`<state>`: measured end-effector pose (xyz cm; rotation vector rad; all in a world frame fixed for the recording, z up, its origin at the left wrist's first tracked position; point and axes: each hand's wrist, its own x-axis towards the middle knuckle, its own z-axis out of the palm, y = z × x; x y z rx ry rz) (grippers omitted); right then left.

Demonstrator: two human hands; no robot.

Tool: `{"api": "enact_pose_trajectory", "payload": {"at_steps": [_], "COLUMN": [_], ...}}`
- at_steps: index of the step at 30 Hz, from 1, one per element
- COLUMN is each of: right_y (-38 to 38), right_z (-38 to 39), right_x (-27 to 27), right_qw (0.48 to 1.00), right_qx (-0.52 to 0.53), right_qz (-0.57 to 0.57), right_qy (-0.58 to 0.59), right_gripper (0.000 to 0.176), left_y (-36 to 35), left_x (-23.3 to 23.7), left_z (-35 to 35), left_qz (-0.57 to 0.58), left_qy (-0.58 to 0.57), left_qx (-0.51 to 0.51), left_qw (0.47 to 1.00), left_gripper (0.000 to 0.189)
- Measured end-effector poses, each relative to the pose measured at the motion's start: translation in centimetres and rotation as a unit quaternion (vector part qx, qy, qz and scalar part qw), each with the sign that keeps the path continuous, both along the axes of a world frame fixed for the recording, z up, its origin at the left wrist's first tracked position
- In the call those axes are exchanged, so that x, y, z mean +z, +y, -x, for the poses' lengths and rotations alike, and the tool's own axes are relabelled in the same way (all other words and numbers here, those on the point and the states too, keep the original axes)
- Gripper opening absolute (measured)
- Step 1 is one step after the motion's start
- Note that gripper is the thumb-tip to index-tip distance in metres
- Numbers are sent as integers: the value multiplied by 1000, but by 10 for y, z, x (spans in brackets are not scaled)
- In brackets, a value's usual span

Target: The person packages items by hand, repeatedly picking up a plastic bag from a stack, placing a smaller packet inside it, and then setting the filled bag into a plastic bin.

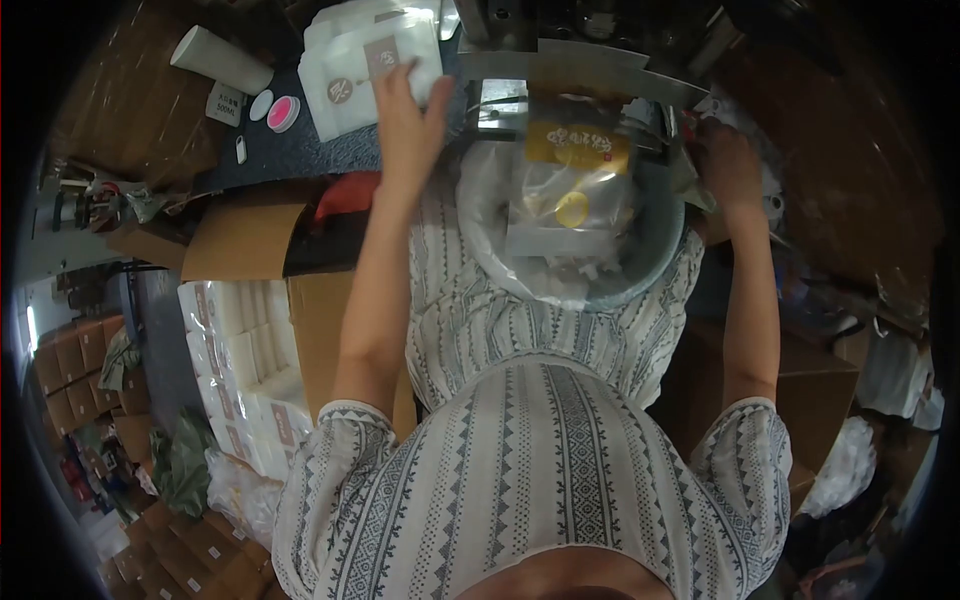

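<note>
My left hand (408,125) lies with fingers and thumb apart on a stack of white printed pouches (335,75), touching the top one near its brown label. On the right, my right hand (730,165) is beside the metal machine (640,85). Its fingers are dark and blurred, so I cannot make out whether they hold anything. Between my hands, a clear pouch with a yellow printed band (570,190) hangs down from the machine's front. Beneath it, a round basin (655,265) with a plastic liner rests at my lap.
A white cup (220,58) lies on its side at the back left, near a pink-filled round tin (283,113) and a small white box (225,103). An open carton (245,238) stands left of my lap, beside stacked, wrapped white packs (250,350). Another carton (800,390) is right.
</note>
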<state>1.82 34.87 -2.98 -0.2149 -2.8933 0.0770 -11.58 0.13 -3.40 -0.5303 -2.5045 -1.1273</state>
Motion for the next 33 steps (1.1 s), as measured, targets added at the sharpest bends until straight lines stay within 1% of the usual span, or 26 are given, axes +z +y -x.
{"api": "enact_pose_trajectory", "payload": {"at_steps": [1,2,3,5,6,7,8,9,10,11,12,14,15,17,19,21,22,24,26,27,28,29,30,31,32,33], "right_y": [-5,-9,-15,-30,-34,-37,-40,-52,-73,-92,-106,-127,-132,-137,-137,-136,-134,-128,-119,-115,-111,-107,-102,-95,-87,-80], "right_z": [-4,-4,-6,-20,-21,-22,-22,-20,-17,-14,-11,-6,-4,-1,-5,-9,-11,-14,-15,-15,-15,-15,-16,-18,-20,-24], "right_x": [6,15,32,61,61,60,61,65,70,74,78,85,85,81,80,78,76,71,66,63,60,58,60,63,67,69], "right_qw": [999,995,995,980,980,952,906,907,882,851,851,906,906,902,903,904,900,896,876,876,884,890,890,906,921,921], "right_qx": [-44,-86,-85,-79,-79,-27,26,30,93,156,156,182,183,228,232,235,234,230,154,153,122,91,92,76,60,59], "right_qz": [10,17,16,180,181,305,422,421,462,501,501,381,381,347,344,343,359,373,458,457,452,446,445,413,379,379], "right_qy": [-28,-50,-44,-9,-16,1,19,19,12,5,6,35,37,119,109,98,82,67,-10,-11,8,27,28,48,69,69], "right_gripper": [19,21,21,22,22,21,24,24,25,26,26,25,25,26,28,29,30,31,32,32,31,30,30,30,30,30], "left_y": [-21,-37,-40,-51,-56,-60,-62,-63,-58,-47,-37,-25,-21,-17,-10,-4,-2,4,14,19,25,31,37,43,50,56], "left_x": [-13,-30,-26,-19,-11,-8,-5,0,8,18,27,43,48,51,51,49,47,38,29,24,17,10,6,4,5,6], "left_z": [16,13,-2,-44,-50,-58,-65,-71,-79,-88,-96,-107,-111,-116,-117,-120,-121,-123,-122,-120,-118,-113,-108,-100,-90,-82], "left_qz": [106,236,234,294,269,270,215,159,158,131,105,98,88,68,47,33,34,12,-7,-26,-27,-71,-112,-113,-143,-173], "left_qy": [123,66,71,93,99,94,64,37,38,66,94,86,77,66,50,47,45,-48,-68,-88,-88,-226,-359,-359,-364,-370], "left_qx": [41,32,35,-61,-51,-51,-16,20,22,23,23,7,-7,-25,-45,-128,-129,-177,-197,-215,-215,-201,-184,-185,-180,-176], "left_qw": [986,969,969,949,957,957,974,986,986,989,990,992,993,995,997,990,990,983,978,972,972,950,908,908,902,896], "left_gripper": [55,58,58,56,40,40,29,19,19,12,6,8,11,10,10,9,9,8,9,12,12,16,19,19,23,27]}}
